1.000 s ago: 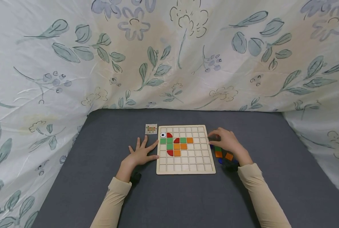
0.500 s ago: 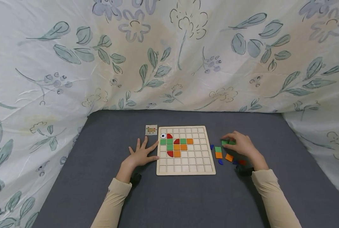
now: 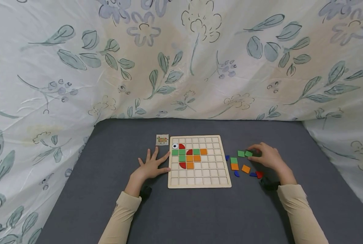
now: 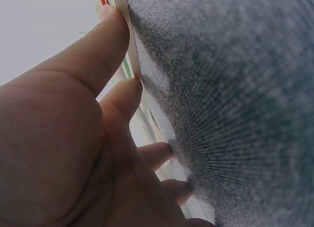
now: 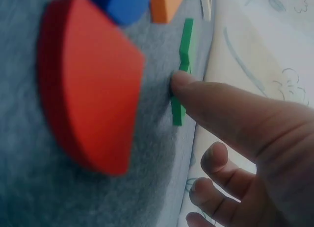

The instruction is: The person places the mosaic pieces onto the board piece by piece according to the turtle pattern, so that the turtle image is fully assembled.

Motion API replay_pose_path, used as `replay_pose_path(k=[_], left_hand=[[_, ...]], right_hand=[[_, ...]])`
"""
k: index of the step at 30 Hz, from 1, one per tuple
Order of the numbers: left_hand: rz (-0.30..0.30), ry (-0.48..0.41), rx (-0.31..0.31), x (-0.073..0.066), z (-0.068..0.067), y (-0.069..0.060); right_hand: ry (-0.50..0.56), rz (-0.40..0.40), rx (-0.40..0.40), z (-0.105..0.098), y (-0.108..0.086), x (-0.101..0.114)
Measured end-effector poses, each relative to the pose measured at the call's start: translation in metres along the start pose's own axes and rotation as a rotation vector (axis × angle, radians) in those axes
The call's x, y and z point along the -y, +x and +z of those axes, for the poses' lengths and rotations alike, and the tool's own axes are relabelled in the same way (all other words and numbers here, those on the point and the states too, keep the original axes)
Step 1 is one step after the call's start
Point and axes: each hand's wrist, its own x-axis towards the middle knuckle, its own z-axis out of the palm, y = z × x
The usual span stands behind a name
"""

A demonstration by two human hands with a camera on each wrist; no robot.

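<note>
A square wooden grid board (image 3: 212,173) lies on the dark grey cloth, with green, orange and red pieces and an eye tile (image 3: 175,146) in its cells. My left hand (image 3: 149,168) is spread flat beside it; thumb and index fingertip touch the board's left edge, as the left wrist view also shows. Right of the board, my right hand (image 3: 268,156) pinches a green square tile (image 3: 248,154) at its edges, thumb on the near side. The index finger is hidden behind the thumb (image 5: 221,102) in the right wrist view; the other fingers are loosely bent above the cloth.
A small picture card (image 3: 162,140) lies off the board's upper left corner. Around the right hand are another green tile (image 3: 240,154), orange tiles (image 3: 246,168), blue pieces (image 3: 236,173) and a red quarter-circle piece (image 3: 259,174). A floral cloth (image 3: 181,84) hangs behind.
My right hand has moved right, from the board's right edge over one green tile to the other. The loose pieces have come into view. The left hand has stayed in place.
</note>
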Motion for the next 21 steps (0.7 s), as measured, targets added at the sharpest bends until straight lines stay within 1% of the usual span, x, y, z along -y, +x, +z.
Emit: replay_pose_path(k=[6,10,18,21], left_hand=[[-0.002,0.0,0.005,-0.002,-0.0006,-0.0007],[0.001,0.003,0.002,-0.0021,-0.0008,-0.001],[0.008,0.0,-0.006,-0.0014,-0.0012,-0.0012],[0.01,-0.001,-0.005,-0.0011,-0.0014,-0.001]], right_hand=[[0.009,0.04,0.005,-0.0005,-0.0023,-0.0044],[0.016,0.045,0.007,-0.0012,-0.0035,-0.0056],[-0.003,-0.007,-0.017,-0.0026,-0.0045,-0.0082],[-0.01,-0.014,-0.025,-0.0038,-0.0047,-0.008]])
